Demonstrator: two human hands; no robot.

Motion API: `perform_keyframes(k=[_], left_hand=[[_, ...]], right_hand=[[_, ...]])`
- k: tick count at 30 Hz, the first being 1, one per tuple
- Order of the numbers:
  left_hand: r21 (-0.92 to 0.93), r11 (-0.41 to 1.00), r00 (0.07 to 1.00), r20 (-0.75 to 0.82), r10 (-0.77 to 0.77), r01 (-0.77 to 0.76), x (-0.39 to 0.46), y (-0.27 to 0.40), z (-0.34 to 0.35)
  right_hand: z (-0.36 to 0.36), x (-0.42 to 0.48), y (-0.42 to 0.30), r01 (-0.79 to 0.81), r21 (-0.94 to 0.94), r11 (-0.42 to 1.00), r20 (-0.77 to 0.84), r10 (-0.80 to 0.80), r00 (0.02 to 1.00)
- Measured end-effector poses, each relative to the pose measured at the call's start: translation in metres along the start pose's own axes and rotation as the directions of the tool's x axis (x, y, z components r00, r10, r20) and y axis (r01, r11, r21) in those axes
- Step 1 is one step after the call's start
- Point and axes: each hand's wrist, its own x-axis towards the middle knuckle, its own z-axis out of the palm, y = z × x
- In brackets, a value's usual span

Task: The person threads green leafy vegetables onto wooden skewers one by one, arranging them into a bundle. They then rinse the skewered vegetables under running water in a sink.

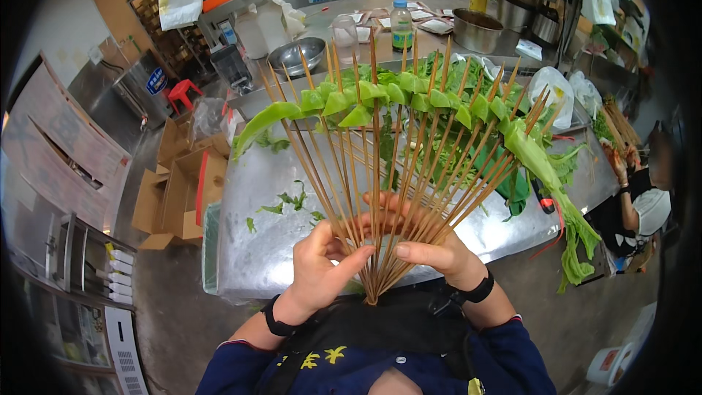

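A fan of bamboo skewers [376, 175] stands between my two hands, gathered at the bottom against my dark apron. Near their pointed tips, cut pieces of pale green leafy-vegetable stem [356, 116] form an arc. On the right, a longer stem [540, 175] with leaf attached hangs down past the table edge. My left hand [329, 263] holds the lower left of the fan, thumb in front. Around the lower right side closes my right hand [436, 247], its fingers partly hidden behind the skewers. Leafy greens [439, 74] lie beyond the fan.
Leaf scraps [293, 198] lie on the steel table [258, 258]. A black-and-red handle [544, 201] rests near its right edge. Behind are a metal bowl [296, 56], a bottle [401, 27] and a pot [477, 33]. Cardboard boxes [184, 189] stand left; another person [636, 203] is at right.
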Motion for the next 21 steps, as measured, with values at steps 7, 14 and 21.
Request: perform_keyframes(k=[7,14,21], left_hand=[[-0.154,0.987,0.999,0.027,-0.033,0.037,-0.003,-0.006,-0.007],[-0.343,0.909,0.958,0.241,-0.157,0.236,0.003,-0.033,-0.02],[-0.435,0.892,0.985,0.162,-0.059,0.125,-0.005,-0.046,-0.021]], right_hand=[[-0.001,-0.001,-0.001,-0.039,0.089,0.995,-0.013,0.041,0.999],[-0.006,0.013,0.018,-0.077,0.206,0.975,-0.08,0.096,0.992],[0.002,0.019,0.024,-0.071,0.137,0.988,-0.341,0.115,0.933]])
